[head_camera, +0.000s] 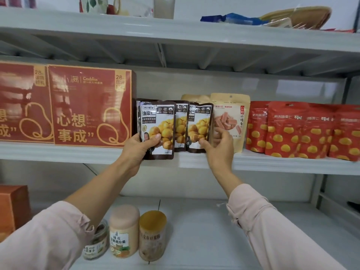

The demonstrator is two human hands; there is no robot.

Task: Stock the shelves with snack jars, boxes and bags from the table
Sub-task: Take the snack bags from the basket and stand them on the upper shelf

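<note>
Three brown chestnut bags stand side by side on the middle shelf [272,162]. My left hand [139,148] grips the lower corner of the leftmost brown bag [158,125], held slightly in front of the shelf edge. My right hand [219,147] pinches the bottom of the rightmost brown bag [199,125] with thumb and fingers. A third brown bag [181,125] stands between them. Behind my right hand stands a tan hawthorn snack pouch [231,117].
Two large red gift boxes [89,106] fill the shelf's left. Several red chestnut bags [298,131] stand at the right. On the lower shelf stand three jars [124,230] and an orange box [13,207]. The top shelf holds a blue bag [233,18] and baskets.
</note>
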